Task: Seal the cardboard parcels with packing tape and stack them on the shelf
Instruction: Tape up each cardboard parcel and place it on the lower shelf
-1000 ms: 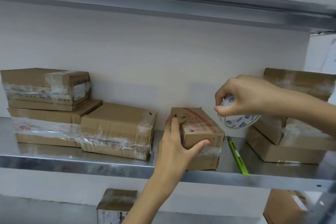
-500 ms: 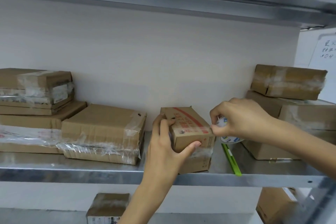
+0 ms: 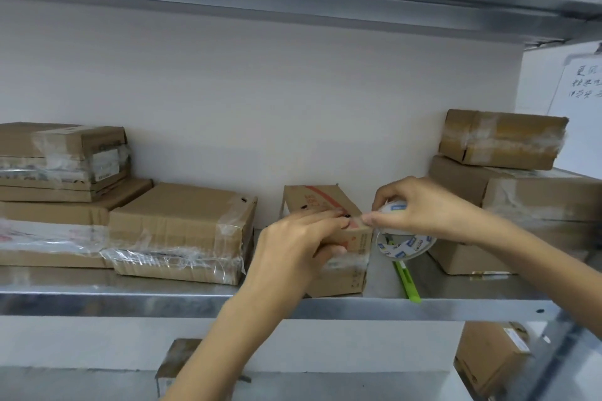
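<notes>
A small cardboard parcel (image 3: 342,273) with red print stands in the middle of the steel shelf (image 3: 130,299). My left hand (image 3: 293,247) grips it, fingers laid across its top front edge and thumb on its front face. My right hand (image 3: 423,208) holds a roll of packing tape (image 3: 402,246) with a white and blue core just right of the parcel, and pinches the tape at the parcel's top right corner, next to my left fingertips.
Taped parcels are stacked at the left (image 3: 58,192), one lies beside them (image 3: 182,231), and more are stacked at the right (image 3: 508,179). A green utility knife (image 3: 407,283) lies on the shelf under the roll. Further boxes (image 3: 488,361) sit on the shelf below.
My right hand has brought the roll down and left to the parcel's top corner. My left fingers slid from the parcel's left side onto its top front edge.
</notes>
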